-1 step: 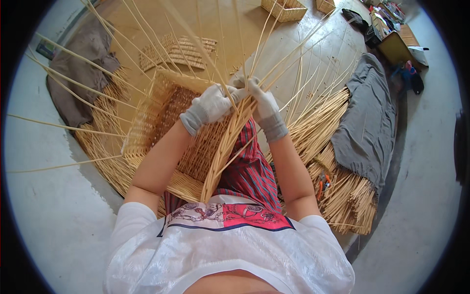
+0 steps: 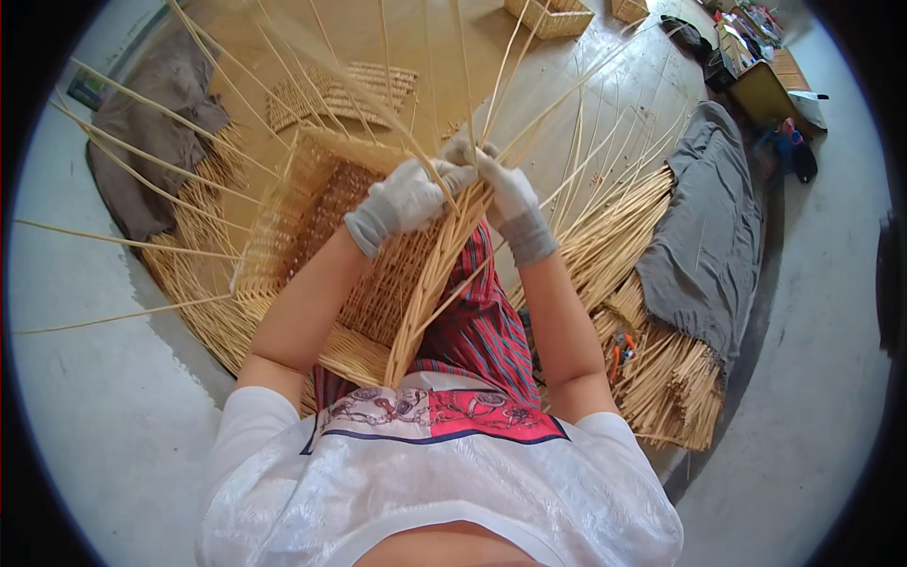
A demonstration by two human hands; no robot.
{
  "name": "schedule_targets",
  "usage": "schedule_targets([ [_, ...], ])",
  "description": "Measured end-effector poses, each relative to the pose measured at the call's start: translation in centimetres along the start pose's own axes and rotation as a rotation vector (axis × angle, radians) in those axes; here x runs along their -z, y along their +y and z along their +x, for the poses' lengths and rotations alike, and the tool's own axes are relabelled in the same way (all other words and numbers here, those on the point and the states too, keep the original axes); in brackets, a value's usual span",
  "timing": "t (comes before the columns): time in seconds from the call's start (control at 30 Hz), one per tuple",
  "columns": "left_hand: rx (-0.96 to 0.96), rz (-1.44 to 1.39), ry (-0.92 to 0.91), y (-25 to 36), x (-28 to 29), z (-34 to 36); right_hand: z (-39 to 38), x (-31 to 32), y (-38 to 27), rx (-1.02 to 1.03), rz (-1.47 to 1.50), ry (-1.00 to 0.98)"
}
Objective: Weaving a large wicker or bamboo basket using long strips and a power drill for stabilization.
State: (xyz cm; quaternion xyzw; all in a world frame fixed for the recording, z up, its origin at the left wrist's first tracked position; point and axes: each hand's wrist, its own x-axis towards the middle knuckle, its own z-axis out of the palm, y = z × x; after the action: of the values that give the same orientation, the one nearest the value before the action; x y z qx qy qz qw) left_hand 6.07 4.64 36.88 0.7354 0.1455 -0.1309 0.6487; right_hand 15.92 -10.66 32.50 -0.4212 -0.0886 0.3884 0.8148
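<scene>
A large wicker basket (image 2: 340, 198) rests tilted across my lap, its open side facing me. Long pale willow rods stick out from its rim like spokes. Along the near right edge runs a thick braided border (image 2: 430, 274). At the far corner of this border my left hand (image 2: 408, 197), in a pale glove with a grey cuff, is closed around willow rods. Close beside it, my gloved right hand (image 2: 510, 200) also grips rods where they cross the border. The fingertips partly hide each other, so which rod each pinches is hard to make out.
Bundles of willow rods (image 2: 609, 227) lie at right under a grey cloth (image 2: 704, 241), with orange-handled pliers (image 2: 622, 350) on them. More rods and a dark cloth (image 2: 156, 142) lie left. Ahead are a woven panel (image 2: 350, 94) and a smaller basket (image 2: 548, 17).
The upright rods beyond my hands have swung slightly. The basket and my hands have shifted very little, and both hands keep their grip.
</scene>
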Motion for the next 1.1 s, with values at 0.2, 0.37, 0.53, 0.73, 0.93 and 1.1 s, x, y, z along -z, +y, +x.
schedule_targets([
  [0.2,-0.353,0.666,0.154,-0.5,-0.3,0.7,2.1,1.3,1.4,0.098,-0.288,0.315],
  [0.37,-0.41,0.794,0.323,5.0,2.9,-6.2,4.4,2.6,0.7,0.246,-0.381,0.532],
  [0.53,-0.731,0.649,0.644,2.3,0.0,-14.5,7.2,0.9,0.9,0.198,-0.455,0.7],
  [0.73,-0.085,1.261,1.002,-12.1,6.2,-20.3,7.5,-2.4,1.8,-0.059,-0.188,0.38],
  [0.93,0.8,0.908,0.293,-22.2,18.2,-32.9,6.6,-0.3,0.9,-0.026,-0.155,0.311],
  [1.1,-0.014,-0.309,0.625,-15.5,13.3,-24.5,1.4,2.4,1.9,0.062,-0.13,0.046],
])
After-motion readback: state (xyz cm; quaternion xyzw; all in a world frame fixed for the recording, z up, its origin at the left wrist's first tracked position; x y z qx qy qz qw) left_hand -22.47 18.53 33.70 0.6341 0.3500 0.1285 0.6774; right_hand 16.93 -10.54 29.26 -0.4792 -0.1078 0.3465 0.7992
